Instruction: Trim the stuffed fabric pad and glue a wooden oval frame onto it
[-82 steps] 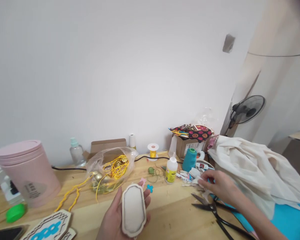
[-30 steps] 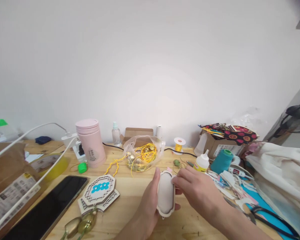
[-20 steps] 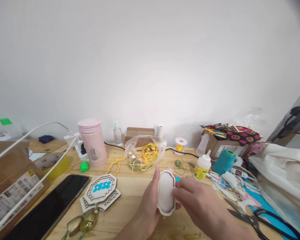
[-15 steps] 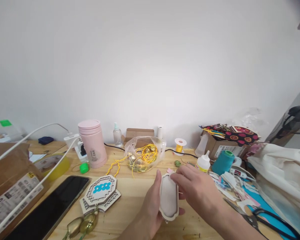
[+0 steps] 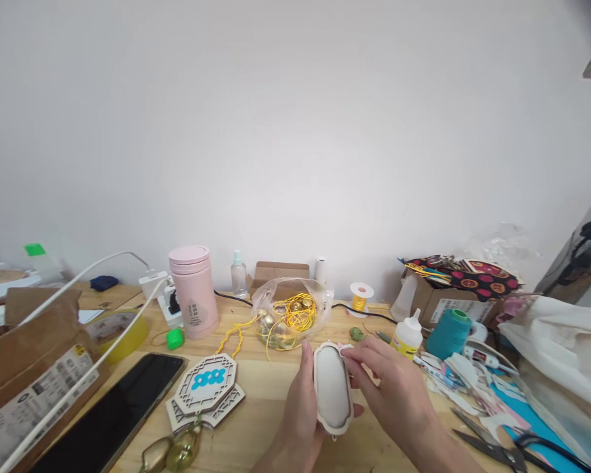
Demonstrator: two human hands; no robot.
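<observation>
My left hand [image 5: 298, 412] is wrapped round a pale, oblong wooden frame [image 5: 333, 389] with a scalloped rim and a whitish panel inside. The frame stands tilted above the table, a small loop at its bottom end. At its upper right rim, my right hand [image 5: 391, 384] has thumb and forefinger pinched together. A bit of pale pink shows by those fingertips; what they grip is too small to make out. Left of the hands lies an octagonal wooden pendant [image 5: 209, 383] with blue shapes and a yellow cord, on top of another wooden piece [image 5: 229, 404].
Behind the hands sits a clear bag [image 5: 270, 295] of yellow cord and gold bells. On the right are a glue bottle [image 5: 408, 336], a teal thread cone [image 5: 449, 334], paper scraps and scissors [image 5: 492, 448]. A phone [image 5: 113, 410], pink canister [image 5: 197, 295] and cardboard box [image 5: 29, 381] occupy the left.
My right fingertips have shifted from over the frame's top end to its upper right rim. The whole view has swung slightly, so the table things appear further right and a little lower.
</observation>
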